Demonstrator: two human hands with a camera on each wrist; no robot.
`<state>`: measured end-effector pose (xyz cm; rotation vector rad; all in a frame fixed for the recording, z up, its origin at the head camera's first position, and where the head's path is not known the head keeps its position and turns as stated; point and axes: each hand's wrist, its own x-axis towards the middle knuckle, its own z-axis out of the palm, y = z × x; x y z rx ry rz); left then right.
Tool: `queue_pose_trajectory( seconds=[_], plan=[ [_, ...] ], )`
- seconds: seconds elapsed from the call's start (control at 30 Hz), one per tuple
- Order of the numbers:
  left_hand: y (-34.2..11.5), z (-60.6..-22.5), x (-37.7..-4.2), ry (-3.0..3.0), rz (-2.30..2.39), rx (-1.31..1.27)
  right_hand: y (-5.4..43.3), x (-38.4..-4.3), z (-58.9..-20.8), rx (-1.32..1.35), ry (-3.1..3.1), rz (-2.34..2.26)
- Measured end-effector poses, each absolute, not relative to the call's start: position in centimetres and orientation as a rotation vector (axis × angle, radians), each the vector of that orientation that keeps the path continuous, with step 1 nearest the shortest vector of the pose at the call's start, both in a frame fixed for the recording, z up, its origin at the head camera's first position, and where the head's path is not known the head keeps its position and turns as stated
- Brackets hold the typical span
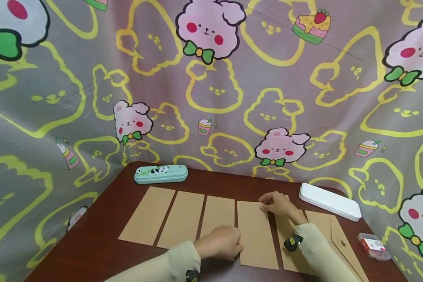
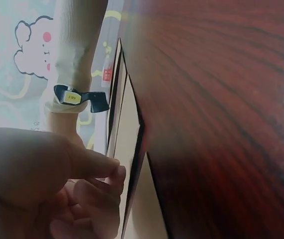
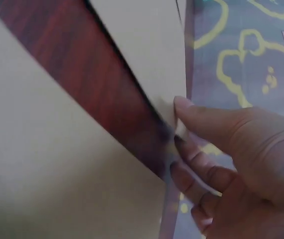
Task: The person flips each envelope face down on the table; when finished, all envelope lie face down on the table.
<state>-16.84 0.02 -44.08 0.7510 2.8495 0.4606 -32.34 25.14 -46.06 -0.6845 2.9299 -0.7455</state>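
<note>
Several brown paper envelopes lie side by side in a row, tilted slightly in the head view. My right hand (image 1: 277, 204) pinches the far right corner of one envelope (image 1: 255, 235) between thumb and fingertips; that pinched corner (image 3: 169, 112) shows close up in the right wrist view. My left hand (image 1: 219, 243) has its fingers curled, with thumb and index finger meeting at the near left edge of the same envelope (image 2: 129, 132). Beneath that hand lies the neighbouring envelope (image 1: 218, 211), its near part mostly covered. Another envelope (image 1: 290, 250) is partly under my right forearm.
Two more envelopes (image 1: 148, 215) (image 1: 181, 219) are at the left. The rightmost envelope (image 1: 333, 235) has a flap and a small print. A green panda tin (image 1: 161, 174), a white case (image 1: 329, 201) and a small clear box (image 1: 374, 246) stand around on the dark table (image 1: 88, 250). Patterned cloth (image 1: 229, 129) hangs behind.
</note>
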Motion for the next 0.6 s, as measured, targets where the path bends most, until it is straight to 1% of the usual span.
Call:
queue_pose_trajectory(
  seconds=[0.2,0.4,0.6],
  plan=[
    [0.43,-44.07,-16.57,2.904,0.413,0.838,24.49,-32.04,-46.23,-0.625,2.97,-0.669],
    [0.75,-44.1,-16.22,2.968,0.24,0.891,24.39,-32.47,-46.2,-0.575,2.981,-0.652],
    [0.84,-44.2,-16.06,2.968,0.19,0.891,24.17,-32.47,-46.69,-0.617,2.984,-0.661]
  ],
)
